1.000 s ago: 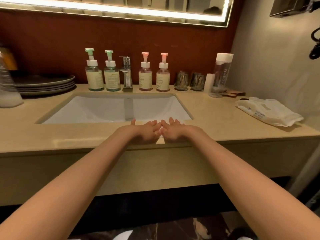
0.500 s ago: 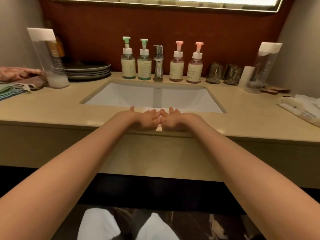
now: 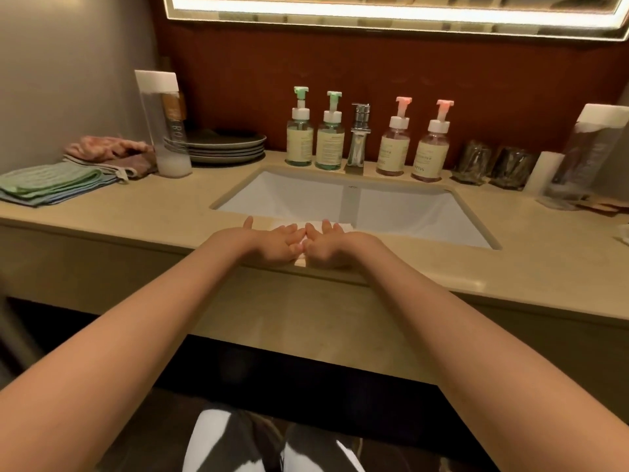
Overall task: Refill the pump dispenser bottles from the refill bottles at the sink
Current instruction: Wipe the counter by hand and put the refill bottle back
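Countertop (image 3: 136,216): four pump bottles (image 3: 364,137) upright, nozzles rightward.

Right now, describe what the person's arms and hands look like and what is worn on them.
Both forearms are bare from the bottom of the picture up to the wrists: no sleeves show. The left hand and the right hand wear no gloves, and no watch, bracelet or ring can be made out. The fingers look slim with short nails; finer detail is too small to tell.

Mid-frame, the sink basin (image 3: 306,199) lies open. Behind it, four pump bottles (image 3: 299,137) and the faucet (image 3: 357,141) line the back wall. Bench (image 3: 153,216) at left centre is bare; cloths (image 3: 54,182), plates (image 3: 224,148) and a tall refill bottle (image 3: 166,127) crowd the upper left.
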### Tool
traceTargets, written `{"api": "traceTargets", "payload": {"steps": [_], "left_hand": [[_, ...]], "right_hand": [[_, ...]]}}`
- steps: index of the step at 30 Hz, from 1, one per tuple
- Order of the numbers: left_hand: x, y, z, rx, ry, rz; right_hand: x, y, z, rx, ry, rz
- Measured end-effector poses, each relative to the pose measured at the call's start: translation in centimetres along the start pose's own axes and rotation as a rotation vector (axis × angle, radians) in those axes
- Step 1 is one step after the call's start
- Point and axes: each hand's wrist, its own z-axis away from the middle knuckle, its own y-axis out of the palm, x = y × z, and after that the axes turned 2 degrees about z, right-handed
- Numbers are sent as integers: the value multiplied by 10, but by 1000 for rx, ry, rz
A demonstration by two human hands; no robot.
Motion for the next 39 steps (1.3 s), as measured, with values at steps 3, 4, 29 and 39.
{"api": "traceTargets", "payload": {"steps": [3,4,29,39], "left_hand": [[14,1,5,3,-32,10],[21,1,7,5,-53,13],[133,6,48,34,-364,127],[187,11,63,22,-489,140]], "right_hand": [[13,1,-7,-8,-39,18],[20,0,-12,-8,-57,27],[145,-1,-70,32,-348,131],[204,-3,-94,88,-457,163]]}}
